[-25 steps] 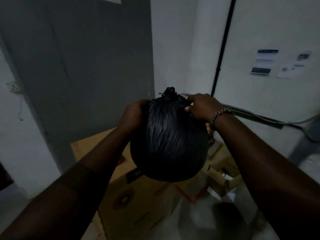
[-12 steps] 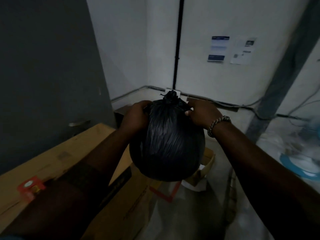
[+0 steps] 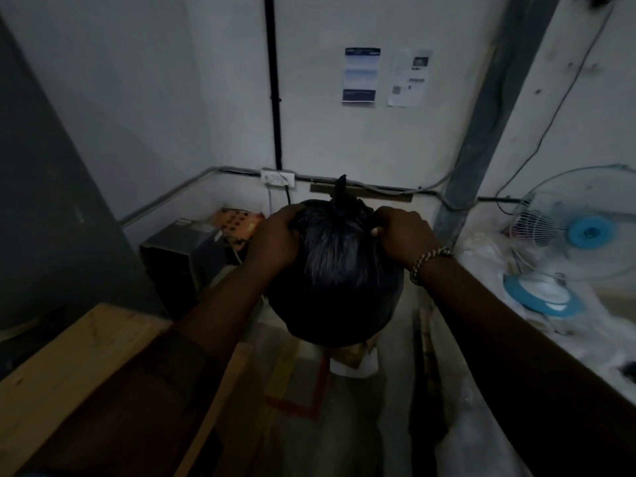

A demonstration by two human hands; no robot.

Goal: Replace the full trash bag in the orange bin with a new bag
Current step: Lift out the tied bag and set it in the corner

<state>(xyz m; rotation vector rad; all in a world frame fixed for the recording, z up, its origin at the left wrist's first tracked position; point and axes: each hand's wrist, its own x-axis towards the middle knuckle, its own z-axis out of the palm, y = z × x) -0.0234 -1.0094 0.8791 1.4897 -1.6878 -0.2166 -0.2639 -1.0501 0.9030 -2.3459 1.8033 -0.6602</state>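
Note:
A full black trash bag [image 3: 339,280], knotted at its top, hangs in the air in front of me over the floor of a dim corner. My left hand [image 3: 277,241] grips the gathered plastic on the bag's upper left. On the upper right my right hand [image 3: 401,232], with a braided bracelet at the wrist, grips the plastic just below the knot. No orange bin and no new bag are in view.
A large cardboard box [image 3: 79,366] fills the lower left. A dark machine [image 3: 179,249] and an orange carton [image 3: 237,220] stand in the corner. A blue fan [image 3: 568,242] sits on a plastic-covered surface at right. Flattened cardboard with red tape [image 3: 296,380] lies on the floor.
The view has swung right from the grey door toward the corner, bringing the fan into view. The bag has travelled along with both hands holding it as before.

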